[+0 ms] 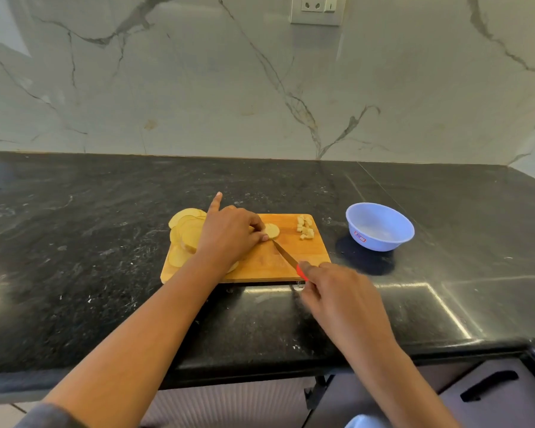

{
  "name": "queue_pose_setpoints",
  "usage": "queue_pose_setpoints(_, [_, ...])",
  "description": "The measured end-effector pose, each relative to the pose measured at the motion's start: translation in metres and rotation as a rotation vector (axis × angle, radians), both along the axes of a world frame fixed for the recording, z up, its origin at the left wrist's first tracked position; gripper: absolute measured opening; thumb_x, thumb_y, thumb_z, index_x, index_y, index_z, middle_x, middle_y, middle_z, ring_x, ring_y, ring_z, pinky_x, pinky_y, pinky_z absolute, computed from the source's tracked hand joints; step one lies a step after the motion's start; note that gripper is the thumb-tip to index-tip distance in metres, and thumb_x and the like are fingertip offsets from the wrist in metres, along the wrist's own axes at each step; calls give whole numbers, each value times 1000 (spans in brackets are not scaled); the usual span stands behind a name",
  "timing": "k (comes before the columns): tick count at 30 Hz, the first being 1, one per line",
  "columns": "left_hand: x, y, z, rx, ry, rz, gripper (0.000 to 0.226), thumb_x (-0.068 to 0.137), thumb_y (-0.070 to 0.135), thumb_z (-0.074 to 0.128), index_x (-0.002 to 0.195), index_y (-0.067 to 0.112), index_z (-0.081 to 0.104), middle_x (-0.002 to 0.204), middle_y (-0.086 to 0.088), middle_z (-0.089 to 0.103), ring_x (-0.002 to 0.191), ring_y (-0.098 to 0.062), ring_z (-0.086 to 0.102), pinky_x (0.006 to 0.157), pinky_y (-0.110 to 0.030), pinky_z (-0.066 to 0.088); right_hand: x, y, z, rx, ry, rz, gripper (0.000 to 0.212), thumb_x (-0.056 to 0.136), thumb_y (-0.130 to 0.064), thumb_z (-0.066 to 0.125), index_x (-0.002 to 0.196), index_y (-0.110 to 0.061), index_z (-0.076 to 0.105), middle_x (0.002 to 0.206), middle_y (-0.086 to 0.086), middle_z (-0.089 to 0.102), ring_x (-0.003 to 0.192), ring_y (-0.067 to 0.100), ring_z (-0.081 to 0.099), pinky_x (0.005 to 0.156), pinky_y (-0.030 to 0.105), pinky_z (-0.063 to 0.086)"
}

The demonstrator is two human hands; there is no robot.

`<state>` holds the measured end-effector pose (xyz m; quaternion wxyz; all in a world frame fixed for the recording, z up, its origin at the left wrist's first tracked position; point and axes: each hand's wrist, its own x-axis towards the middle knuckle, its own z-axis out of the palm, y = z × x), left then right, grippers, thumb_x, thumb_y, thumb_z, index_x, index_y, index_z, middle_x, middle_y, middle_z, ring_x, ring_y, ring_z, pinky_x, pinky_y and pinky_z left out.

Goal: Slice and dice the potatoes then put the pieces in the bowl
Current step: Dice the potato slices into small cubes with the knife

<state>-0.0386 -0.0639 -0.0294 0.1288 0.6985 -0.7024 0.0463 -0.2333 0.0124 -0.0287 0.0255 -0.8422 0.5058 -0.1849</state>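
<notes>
Black stone counter (105, 242) under a veined marble wall (198, 88) carries a wooden board (260, 268), with a blue bowl (383, 244) standing apart to its right. On the board's left end lies a heap of potato slices (187, 230), partly under the left hand (229, 236), whose thumb and curled fingers pinch one round slice (273, 230) flat near the middle while one finger points up. The right hand (337, 291) is wrapped round the red handle of a knife (286, 256), its tip just beside that slice, and a few dice (305, 230) sit at the board's far right corner.
</notes>
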Motion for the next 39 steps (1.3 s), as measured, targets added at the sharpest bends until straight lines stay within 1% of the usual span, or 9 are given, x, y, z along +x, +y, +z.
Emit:
queue_pose_setpoints(2, [1,0,1,16,-4,10,40,90,56,51,121,34,61,113,7,68,119,-11,54,118,-41,-5,-6,1,2,-27,-43,-17,43,96,-30,47,138,-31,46,100,-9,64,81,9,55,65,22,41])
queue_pose_setpoints(6, [6,0,1,54,4,20,46,90,56,51,130,35,55,121,5,65,124,-14,51,117,-44,-7,-10,-10,-5,-128,-200,-137,36,86,-17,60,120,-26,66,64,-9,48,57,13,44,46,20,28])
queue_pose_setpoints(10, [7,-3,2,76,-31,38,42,92,54,49,130,37,54,126,3,62,130,-15,46,117,-45,-8,-5,-28,-13,-115,-294,-197,38,90,-18,56,126,-27,62,57,-9,36,51,10,39,48,18,29])
queue_pose_setpoints(13, [7,-6,4,116,-72,-103,48,95,42,51,141,40,37,142,6,49,139,-16,33,116,-48,-7,-4,-32,-16,-94,-324,-195,38,91,-19,54,128,-26,60,58,-9,37,54,11,40,49,20,31])
queue_pose_setpoints(16, [9,-15,9,252,-53,-339,57,96,19,53,145,39,31,149,8,39,140,-15,29,118,-44,6,-6,-35,-17,-79,-331,-209,39,92,-19,52,130,-28,58,59,-8,36,55,10,40,50,18,29])
queue_pose_setpoints(21, [12,-28,19,399,48,-406,48,94,12,56,134,39,50,144,9,46,132,-14,38,110,-36,29,-10,-35,-19,-54,-326,-207,40,94,-22,50,133,-30,54,61,-10,36,55,7,40,50,13,28])
queue_pose_setpoints(29, [8,-28,16,252,49,-291,38,90,34,62,128,27,59,122,4,61,95,-6,51,90,-24,44,-8,-36,-20,-28,-337,-214,39,93,-21,51,130,-26,57,64,-8,42,59,12,42,54,24,33])
queue_pose_setpoints(35, [1,-14,10,154,-113,-205,51,90,53,52,136,30,51,122,3,62,109,-15,56,91,-29,46,-5,-33,-21,-42,-304,-184,39,91,-21,51,128,-28,59,70,-6,46,66,14,47,57,26,31])
queue_pose_setpoints(39, [10,-2,10,145,-95,-217,44,95,45,49,137,31,50,122,5,65,109,-12,58,92,-24,42,0,-30,-22,-68,-222,-165,39,93,-25,48,132,-31,55,73,-10,42,64,11,41,48,16,22])
